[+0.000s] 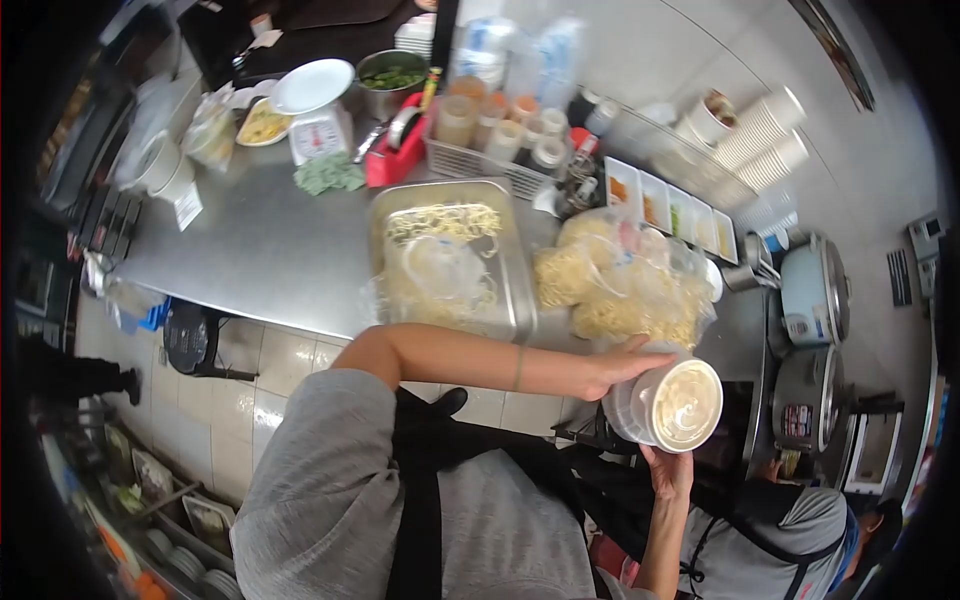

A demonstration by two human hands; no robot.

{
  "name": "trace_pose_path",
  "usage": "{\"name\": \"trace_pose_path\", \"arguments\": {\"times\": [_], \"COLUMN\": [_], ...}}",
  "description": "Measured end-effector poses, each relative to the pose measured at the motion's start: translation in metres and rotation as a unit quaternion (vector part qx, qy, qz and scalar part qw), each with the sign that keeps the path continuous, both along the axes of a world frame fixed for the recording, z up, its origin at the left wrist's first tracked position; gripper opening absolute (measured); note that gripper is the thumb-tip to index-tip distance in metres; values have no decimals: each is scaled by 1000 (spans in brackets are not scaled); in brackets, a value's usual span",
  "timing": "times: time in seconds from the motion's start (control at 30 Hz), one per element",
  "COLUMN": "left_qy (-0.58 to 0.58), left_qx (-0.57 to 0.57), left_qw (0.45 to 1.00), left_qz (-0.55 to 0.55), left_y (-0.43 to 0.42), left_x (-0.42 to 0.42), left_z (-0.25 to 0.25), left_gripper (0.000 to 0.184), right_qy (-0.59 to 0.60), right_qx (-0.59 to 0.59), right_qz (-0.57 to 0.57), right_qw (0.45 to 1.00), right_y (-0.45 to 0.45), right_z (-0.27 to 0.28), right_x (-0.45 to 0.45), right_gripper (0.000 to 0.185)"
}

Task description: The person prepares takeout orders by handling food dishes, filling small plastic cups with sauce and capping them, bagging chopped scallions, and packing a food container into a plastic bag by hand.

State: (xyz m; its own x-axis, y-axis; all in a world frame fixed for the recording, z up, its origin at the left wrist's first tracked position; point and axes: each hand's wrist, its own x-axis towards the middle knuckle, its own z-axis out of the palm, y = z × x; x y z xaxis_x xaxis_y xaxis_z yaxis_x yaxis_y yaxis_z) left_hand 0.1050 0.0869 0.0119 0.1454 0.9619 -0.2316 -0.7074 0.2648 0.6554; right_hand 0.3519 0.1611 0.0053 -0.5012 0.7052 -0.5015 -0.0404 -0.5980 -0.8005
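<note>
Between my two hands is a round white tub [688,405], tilted so that its cream-coloured round end faces up toward me. Paler, translucent plastic shows behind it, perhaps a stack of containers. My left hand [618,368] grips it from the upper left, that arm reaching across my body. From below, my right hand [668,472] supports it, its fingers partly hidden. Just beyond my left hand, clear bags of yellow noodles [630,280] lie on the steel counter. Left of them stands a metal tray [515,250] with loose noodles and a crumpled plastic bag [440,268].
A basket of sauce bottles [490,165], a red tape dispenser [392,160], a scale [320,135] and a row of topping trays [670,210] line the counter's back. Large cookers [812,290] stand right. A co-worker in grey [770,535] is close at lower right.
</note>
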Motion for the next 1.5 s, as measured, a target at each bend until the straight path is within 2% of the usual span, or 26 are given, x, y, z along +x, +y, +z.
{"name": "trace_pose_path", "arguments": {"times": [0.03,0.07,0.17,0.23,0.3,0.37,0.53,0.63,0.73,0.97,1.03,1.07,1.1,1.17,1.2,1.27,1.37,1.4,1.43,1.5], "left_qy": [-20,-23,-43,-61,-54,-40,-18,-4,15,0,9,13,15,2,-6,-5,75,191,302,437], "left_qx": [9,-48,-48,-44,-58,-106,-118,-141,-160,-179,-166,-138,-112,-142,-144,-112,-216,-237,-254,-204], "left_qw": [999,997,987,975,965,940,911,900,889,898,903,912,919,907,903,905,774,697,605,476], "left_qz": [31,64,147,208,250,322,394,413,428,401,397,387,377,396,404,410,591,649,692,736], "left_y": [-24,-52,-129,-176,-228,-274,-359,-389,-407,-423,-418,-417,-416,-414,-418,-424,-426,-425,-419,-384], "left_x": [-14,-31,-84,-118,-152,-178,-249,-287,-316,-378,-377,-375,-372,-368,-370,-368,-359,-353,-344,-312], "left_z": [4,15,37,32,38,52,28,14,-12,-90,-82,-79,-74,-75,-83,-89,-104,-105,-102,-59], "left_gripper": [97,95,90,75,79,69,46,43,53,64,61,59,58,55,55,56,59,59,59,58], "right_qy": [1,3,12,24,14,-14,-9,-2,0,-41,-46,-53,-43,-26,-41,3,74,63,67,59], "right_qx": [0,-2,-17,-21,-45,-54,-61,-89,-130,-115,-99,-83,-91,-108,-86,25,196,235,303,429], "right_qz": [20,38,76,108,174,247,377,430,435,421,420,429,442,471,514,577,621,599,546,416], "right_qw": [1000,999,997,994,984,967,924,898,891,899,901,898,891,875,852,816,756,763,778,800], "right_y": [-10,-22,-66,-91,-116,-142,-207,-234,-250,-267,-271,-270,-265,-252,-242,-206,-116,-78,-43,39], "right_z": [3,6,17,16,13,10,-9,-43,-79,-125,-120,-117,-123,-137,-122,-91,-23,-1,18,43], "right_x": [-22,-45,-126,-175,-227,-278,-392,-447,-490,-541,-543,-542,-541,-534,-527,-509,-489,-484,-477,-468], "right_gripper": [40,39,38,37,36,33,34,22,16,17,17,26,27,29,37,40,39,34,29,23]}}
